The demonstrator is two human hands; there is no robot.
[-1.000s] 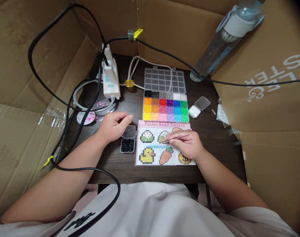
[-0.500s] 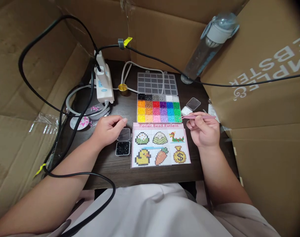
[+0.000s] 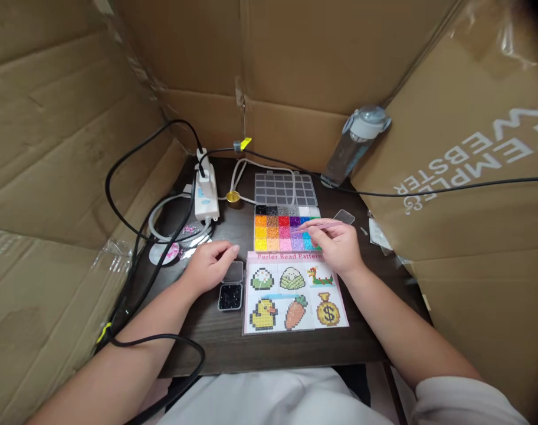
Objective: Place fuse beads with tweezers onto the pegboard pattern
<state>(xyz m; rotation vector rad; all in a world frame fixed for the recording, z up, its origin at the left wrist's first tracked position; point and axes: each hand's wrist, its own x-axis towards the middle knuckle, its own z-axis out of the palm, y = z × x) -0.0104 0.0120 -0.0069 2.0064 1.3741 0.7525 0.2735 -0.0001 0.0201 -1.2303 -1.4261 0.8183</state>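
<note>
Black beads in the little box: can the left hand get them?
Probably yes. The left hand is right by the little box, its lid looks open, and nothing covers the black beads. The black cable seems out of the way.

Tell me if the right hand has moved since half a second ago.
Yes, leftward: the right hand was right of the bead box; now it partly overlaps that box.

Left hand (image 3: 210,264) loosely curled left of the pattern sheet (image 3: 312,316); right hand (image 3: 340,247) pinched at its far-right corner.
</note>
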